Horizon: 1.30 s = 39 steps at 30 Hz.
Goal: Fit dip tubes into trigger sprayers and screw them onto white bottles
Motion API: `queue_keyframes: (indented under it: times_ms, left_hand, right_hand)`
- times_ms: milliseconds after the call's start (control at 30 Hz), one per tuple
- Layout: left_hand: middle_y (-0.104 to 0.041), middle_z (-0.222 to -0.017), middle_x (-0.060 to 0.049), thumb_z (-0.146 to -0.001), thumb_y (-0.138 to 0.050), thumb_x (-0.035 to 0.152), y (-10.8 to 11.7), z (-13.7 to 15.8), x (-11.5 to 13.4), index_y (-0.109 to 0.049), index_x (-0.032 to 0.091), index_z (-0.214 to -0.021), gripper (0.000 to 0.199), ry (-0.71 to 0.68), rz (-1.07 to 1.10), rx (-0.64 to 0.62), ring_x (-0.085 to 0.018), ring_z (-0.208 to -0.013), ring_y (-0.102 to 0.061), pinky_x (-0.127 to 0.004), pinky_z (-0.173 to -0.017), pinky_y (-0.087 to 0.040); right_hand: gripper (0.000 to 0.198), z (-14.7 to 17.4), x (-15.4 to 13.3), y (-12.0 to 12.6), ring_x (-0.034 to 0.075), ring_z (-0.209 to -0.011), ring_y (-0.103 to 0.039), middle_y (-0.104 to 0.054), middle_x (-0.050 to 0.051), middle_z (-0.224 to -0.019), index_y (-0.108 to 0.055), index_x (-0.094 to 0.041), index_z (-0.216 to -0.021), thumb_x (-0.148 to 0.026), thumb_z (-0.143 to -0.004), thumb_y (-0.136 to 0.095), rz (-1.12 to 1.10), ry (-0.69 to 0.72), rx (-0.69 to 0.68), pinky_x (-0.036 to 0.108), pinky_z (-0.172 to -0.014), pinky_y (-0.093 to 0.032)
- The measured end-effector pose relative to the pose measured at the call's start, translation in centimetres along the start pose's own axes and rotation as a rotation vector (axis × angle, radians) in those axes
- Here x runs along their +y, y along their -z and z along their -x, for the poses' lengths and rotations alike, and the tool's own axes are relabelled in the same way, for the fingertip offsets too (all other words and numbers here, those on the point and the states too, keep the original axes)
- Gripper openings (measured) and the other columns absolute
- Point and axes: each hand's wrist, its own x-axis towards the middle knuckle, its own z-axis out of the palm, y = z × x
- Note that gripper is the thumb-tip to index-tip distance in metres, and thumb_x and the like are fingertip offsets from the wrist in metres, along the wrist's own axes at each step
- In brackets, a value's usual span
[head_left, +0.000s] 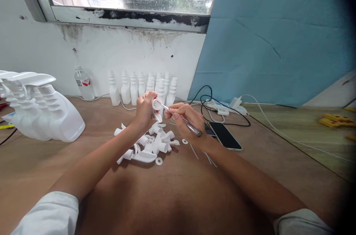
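Note:
My left hand (145, 108) is closed around a white trigger spray head (157, 104), whose round collar opening faces me. Pen-style, my right hand (189, 118) grips a slim, shiny metal tool (191, 127) with a thicker rounded end; its exact kind is unclear. The thin tip reaches into or against the collar; I cannot tell how deep. Below both hands lies a pile of white spray heads (160, 142). A flat white ring washer (159, 161) lies in front of the pile, and another washer (185, 141) to its right. Several thin white tubes (208, 158) rest under my right forearm.
Several small white bottles (125, 88) stand along the wall. Large white spray bottles (59, 116) are at the left, near a clear plastic bottle (84, 83). At the right lie a phone (226, 135), black cables (207, 105) and a white power strip (226, 106) on the brown table (172, 194).

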Motion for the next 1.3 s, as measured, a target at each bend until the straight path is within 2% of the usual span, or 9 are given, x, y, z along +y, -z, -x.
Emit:
queue_keyframes:
  times_ms: [167, 467, 600, 767, 900, 1067, 1167, 1300]
  left_hand:
    - [-0.039, -0.043, 0.007, -0.071, -0.060, 0.030, 0.0, 0.1, 0.0, -0.042, 0.020, -0.064, 0.022, 0.035, 0.034, -0.010, -0.008, -0.032, -0.039, -0.020, -0.032, -0.028]
    - [-0.040, -0.044, 0.007, -0.073, -0.059, 0.028, -0.1, 0.0, 0.2, -0.042, 0.019, -0.061, 0.022, -0.037, -0.049, 0.030, -0.007, -0.032, -0.038, -0.020, -0.033, -0.028]
    - [-0.036, -0.044, 0.007, -0.074, -0.059, 0.027, -0.2, 0.2, 0.2, -0.041, 0.018, -0.058, 0.025, -0.108, -0.081, 0.053, -0.006, -0.033, -0.036, -0.018, -0.034, -0.027]
    - [-0.040, -0.046, 0.006, -0.073, -0.061, 0.029, 0.1, 0.1, 0.2, -0.043, 0.018, -0.058, 0.026, -0.048, -0.077, -0.016, -0.006, -0.032, -0.036, -0.019, -0.033, -0.025]
    - [-0.037, -0.044, 0.007, -0.071, -0.061, 0.028, 0.1, -0.1, 0.2, -0.041, 0.019, -0.059, 0.025, -0.027, -0.031, -0.031, -0.006, -0.031, -0.035, -0.020, -0.032, -0.024]
    - [-0.036, -0.042, 0.007, -0.070, -0.060, 0.027, 0.2, -0.1, 0.1, -0.040, 0.019, -0.057, 0.025, 0.073, 0.033, -0.049, -0.008, -0.032, -0.036, -0.021, -0.033, -0.027]
    - [-0.035, -0.042, 0.007, -0.069, -0.061, 0.026, 0.3, -0.1, -0.1, -0.041, 0.019, -0.055, 0.025, 0.061, 0.017, -0.078, -0.007, -0.031, -0.035, -0.021, -0.033, -0.028]
    - [-0.035, -0.040, 0.005, -0.071, -0.059, 0.028, 0.4, -0.1, 0.0, -0.041, 0.018, -0.052, 0.027, 0.050, -0.084, -0.134, -0.007, -0.030, -0.033, -0.021, -0.032, -0.025]
  right_hand:
    - [0.014, -0.2, 0.4, 0.4, 0.014, -0.078, -0.064, -0.064, 0.005, -0.089, -0.049, -0.022, -0.090, -0.009, -0.087, -0.048, 0.289, 0.321, -0.087, 0.029, -0.065, -0.054]
    - [0.021, -0.7, -0.8, 0.2, 0.015, -0.067, -0.055, -0.059, 0.004, -0.079, -0.040, -0.023, -0.080, -0.003, -0.082, -0.047, 0.494, 0.399, -0.149, 0.031, -0.061, -0.048]
    - [0.021, -0.6, -1.6, 0.2, 0.015, -0.067, -0.054, -0.058, 0.004, -0.078, -0.040, -0.023, -0.078, -0.004, -0.084, -0.044, 0.496, 0.297, -0.190, 0.030, -0.061, -0.047]
    - [0.011, -1.1, -2.6, 1.1, 0.013, -0.075, -0.062, -0.064, 0.002, -0.083, -0.051, -0.022, -0.086, -0.013, -0.092, -0.046, 0.299, 0.038, -0.118, 0.027, -0.063, -0.050]
    - [0.011, -1.0, -1.9, 1.2, 0.013, -0.074, -0.064, -0.065, 0.003, -0.086, -0.053, -0.021, -0.086, -0.015, -0.092, -0.047, 0.193, 0.038, -0.082, 0.028, -0.064, -0.052]
    - [0.008, -0.3, -0.7, 0.7, 0.014, -0.076, -0.065, -0.065, 0.005, -0.092, -0.053, -0.020, -0.090, -0.016, -0.093, -0.046, 0.079, 0.074, -0.070, 0.030, -0.067, -0.053]
    - [0.009, -0.5, -0.9, 0.9, 0.014, -0.076, -0.064, -0.066, 0.005, -0.091, -0.053, -0.020, -0.086, -0.019, -0.093, -0.048, 0.047, -0.005, -0.091, 0.030, -0.067, -0.054]
    - [0.016, -1.4, -1.6, 1.7, 0.012, -0.070, -0.064, -0.065, 0.005, -0.088, -0.053, -0.018, -0.079, -0.023, -0.093, -0.049, -0.153, -0.188, -0.122, 0.030, -0.065, -0.055]
